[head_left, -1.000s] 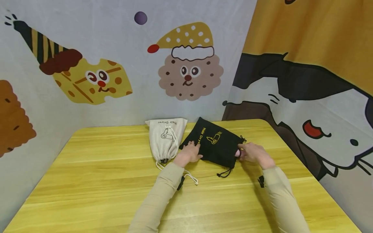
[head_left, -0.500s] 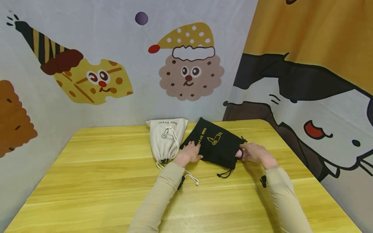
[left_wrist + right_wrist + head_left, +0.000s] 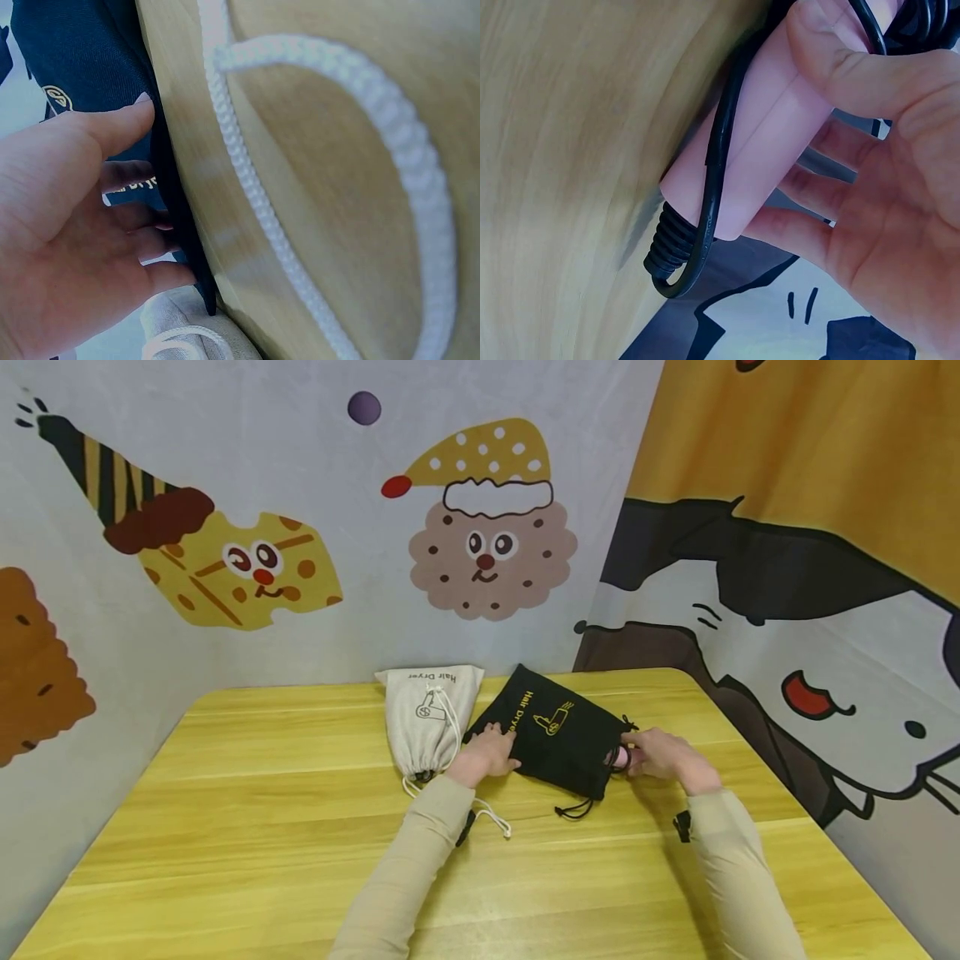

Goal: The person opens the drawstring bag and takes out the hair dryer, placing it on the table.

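A black drawstring bag (image 3: 558, 735), printed "Hair Dryer" in yellow, lies slanted on the table. My left hand (image 3: 491, 752) rests on its near left edge with the fingers spread over the cloth. From the bag's right-hand mouth sticks the pink handle of a hair dryer (image 3: 772, 127). Along that handle runs its black cord (image 3: 714, 187), bent back from the ribbed sleeve at the handle's end. My right hand (image 3: 660, 756) grips the handle, thumb on one side and fingers on the other. The rest of the dryer is hidden inside the bag.
Left of the black bag lies a cream drawstring bag (image 3: 412, 718), also printed "Hair Dryer". Its white cord (image 3: 255, 187) trails over the wooden table (image 3: 262, 827) near my left wrist. A cartoon-printed cloth (image 3: 285, 435) hangs behind the table.
My right hand has moved slightly right, and more of the pink handle and black cord shows at the bag's mouth. The left hand stays in place on the bag.
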Action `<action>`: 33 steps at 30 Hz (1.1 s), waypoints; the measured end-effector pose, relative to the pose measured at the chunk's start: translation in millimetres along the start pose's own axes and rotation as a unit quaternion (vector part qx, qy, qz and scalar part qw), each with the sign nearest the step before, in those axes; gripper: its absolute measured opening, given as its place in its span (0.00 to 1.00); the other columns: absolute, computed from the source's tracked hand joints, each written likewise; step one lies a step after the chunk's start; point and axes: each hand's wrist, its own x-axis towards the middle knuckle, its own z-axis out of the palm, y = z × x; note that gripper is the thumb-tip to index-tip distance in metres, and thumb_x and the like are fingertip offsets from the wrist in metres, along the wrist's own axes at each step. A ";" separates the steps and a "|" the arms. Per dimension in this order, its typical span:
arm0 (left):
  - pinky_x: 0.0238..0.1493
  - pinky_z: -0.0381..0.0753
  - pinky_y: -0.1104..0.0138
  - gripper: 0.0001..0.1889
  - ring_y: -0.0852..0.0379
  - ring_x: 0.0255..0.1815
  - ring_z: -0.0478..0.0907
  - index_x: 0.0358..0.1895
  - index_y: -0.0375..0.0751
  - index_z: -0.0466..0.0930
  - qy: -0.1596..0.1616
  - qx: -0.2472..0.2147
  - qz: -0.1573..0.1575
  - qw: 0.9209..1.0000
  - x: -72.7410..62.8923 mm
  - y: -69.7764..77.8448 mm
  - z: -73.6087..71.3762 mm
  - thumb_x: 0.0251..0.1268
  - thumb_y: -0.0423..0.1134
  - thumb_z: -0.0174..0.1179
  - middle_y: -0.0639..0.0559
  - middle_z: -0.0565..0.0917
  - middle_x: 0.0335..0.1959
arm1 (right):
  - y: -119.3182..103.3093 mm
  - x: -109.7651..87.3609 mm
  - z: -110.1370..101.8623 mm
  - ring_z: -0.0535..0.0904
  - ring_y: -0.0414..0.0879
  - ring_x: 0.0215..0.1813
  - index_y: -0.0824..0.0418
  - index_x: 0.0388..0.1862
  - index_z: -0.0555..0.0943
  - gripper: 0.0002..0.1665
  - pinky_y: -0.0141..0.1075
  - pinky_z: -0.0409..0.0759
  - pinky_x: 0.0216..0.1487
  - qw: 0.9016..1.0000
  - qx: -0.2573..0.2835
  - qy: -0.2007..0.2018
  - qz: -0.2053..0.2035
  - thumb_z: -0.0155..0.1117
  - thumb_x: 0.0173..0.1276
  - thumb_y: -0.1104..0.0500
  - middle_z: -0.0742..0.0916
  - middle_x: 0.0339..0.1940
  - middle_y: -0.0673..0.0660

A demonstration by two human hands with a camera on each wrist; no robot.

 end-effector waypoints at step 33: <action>0.73 0.58 0.49 0.32 0.43 0.77 0.50 0.73 0.46 0.58 0.004 -0.005 0.004 1.000 0.8 -3.0 -3.9 0.69 0.52 0.52 0.40 0.55 0.76 | 16.7 -14.8 2.2 0.81 0.51 0.42 0.68 0.55 0.76 0.27 0.45 0.79 0.43 0.998 0.041 0.006 -0.042 0.70 0.56 0.62 0.85 0.46 0.65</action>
